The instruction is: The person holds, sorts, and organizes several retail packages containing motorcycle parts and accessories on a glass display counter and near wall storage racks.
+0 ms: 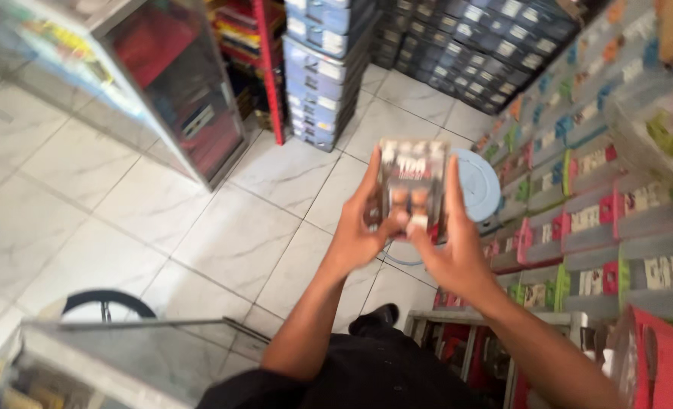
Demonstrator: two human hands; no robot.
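Seen from my head camera, I hold a small clear blister pack up in front of me, above the tiled floor. My left hand grips its left edge, my right hand its right edge, fingers pressed flat along the sides, thumbs on the front. A round pale-blue lid lies just behind the pack, beside the racks of coloured boxes.
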